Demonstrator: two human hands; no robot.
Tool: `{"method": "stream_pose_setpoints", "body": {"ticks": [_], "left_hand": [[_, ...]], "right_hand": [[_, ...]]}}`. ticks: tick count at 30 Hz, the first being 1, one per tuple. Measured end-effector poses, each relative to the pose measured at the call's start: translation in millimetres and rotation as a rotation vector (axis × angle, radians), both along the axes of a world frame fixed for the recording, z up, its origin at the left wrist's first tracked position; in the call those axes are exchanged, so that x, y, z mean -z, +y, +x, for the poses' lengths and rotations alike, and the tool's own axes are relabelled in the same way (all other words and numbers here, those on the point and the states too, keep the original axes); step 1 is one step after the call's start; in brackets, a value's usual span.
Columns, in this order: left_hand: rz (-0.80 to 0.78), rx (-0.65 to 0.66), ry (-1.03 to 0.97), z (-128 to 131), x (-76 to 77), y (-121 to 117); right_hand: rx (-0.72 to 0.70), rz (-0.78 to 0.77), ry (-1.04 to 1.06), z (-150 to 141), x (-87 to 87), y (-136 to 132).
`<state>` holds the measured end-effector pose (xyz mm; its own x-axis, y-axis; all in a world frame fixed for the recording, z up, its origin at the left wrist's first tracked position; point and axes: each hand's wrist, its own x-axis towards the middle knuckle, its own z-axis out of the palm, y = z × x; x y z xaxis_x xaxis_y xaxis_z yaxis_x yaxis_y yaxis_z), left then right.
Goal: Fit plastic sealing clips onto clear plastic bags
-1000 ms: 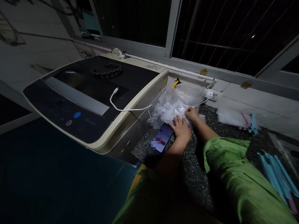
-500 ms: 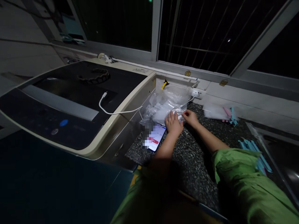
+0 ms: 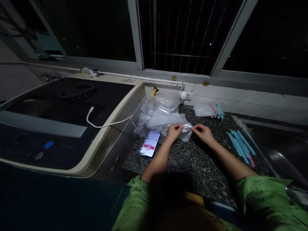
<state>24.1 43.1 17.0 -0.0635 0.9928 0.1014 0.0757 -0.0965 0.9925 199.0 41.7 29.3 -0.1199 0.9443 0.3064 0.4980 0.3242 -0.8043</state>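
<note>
A clear plastic bag [image 3: 186,133] stretches between my two hands above the dark speckled counter [image 3: 202,173]. My left hand [image 3: 174,132] pinches its near edge, and my right hand [image 3: 203,133] grips the right corner between thumb and fingers. Behind them lies a heap of more clear plastic bags [image 3: 156,117], crumpled against the wall. Beside my left forearm rests a phone [image 3: 151,144] with its screen lit.
At left stands a washing machine [image 3: 101,136] with a white cable [image 3: 113,123] across it. A wall socket [image 3: 186,95] is at the back. Blue and pink strips [image 3: 240,146] lie near the sink [image 3: 284,150]; more strips [image 3: 219,111] sit by another plastic pack [image 3: 203,109].
My left hand has gone from lying flat on the plastic to pinching the bag's edge. The bag has been drawn toward me, and the view has swung right.
</note>
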Motion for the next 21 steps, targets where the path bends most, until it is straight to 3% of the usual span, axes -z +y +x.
{"method": "stream_pose_setpoints", "body": {"ticks": [7, 14, 21], "left_hand": [[0.057, 0.194, -0.056, 1.5, -4.0, -27.8], [0.058, 0.392, 0.131, 3.9, -1.3, -43.4], [-0.015, 0.456, 0.184, 5.9, 3.0, -45.1]], "right_hand": [[0.032, 0.075, 0.080, 16.2, -16.6, -33.0], [-0.146, 0.070, 0.018, 2.2, -25.5, -38.2], [0.020, 0.014, 0.123, 10.5, -14.5, -35.0]]}}
